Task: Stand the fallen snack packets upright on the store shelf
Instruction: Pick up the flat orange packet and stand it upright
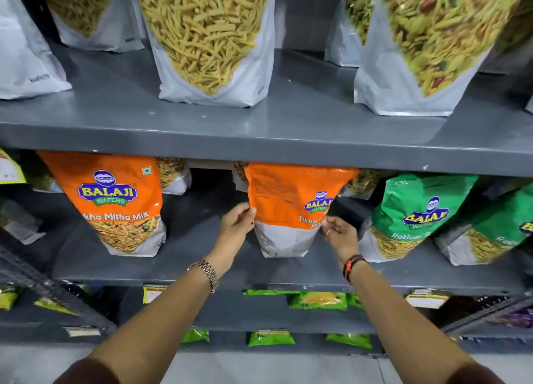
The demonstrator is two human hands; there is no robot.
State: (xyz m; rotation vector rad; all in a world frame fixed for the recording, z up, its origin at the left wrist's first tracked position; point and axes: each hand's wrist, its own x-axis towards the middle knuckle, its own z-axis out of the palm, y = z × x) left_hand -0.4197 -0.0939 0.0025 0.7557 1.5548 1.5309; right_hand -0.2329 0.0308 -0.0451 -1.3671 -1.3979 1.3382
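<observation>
Standing upright, the orange packet point(288, 207) is pinched by left hand point(235, 227) and right hand point(340, 233).

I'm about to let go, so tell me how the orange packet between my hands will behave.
The orange packet probably tips easily: it stands turned sideways on a narrow base. Likely floppy, since its film creases under the left hand and right hand. Glossy film may slide on the shelf.
</observation>
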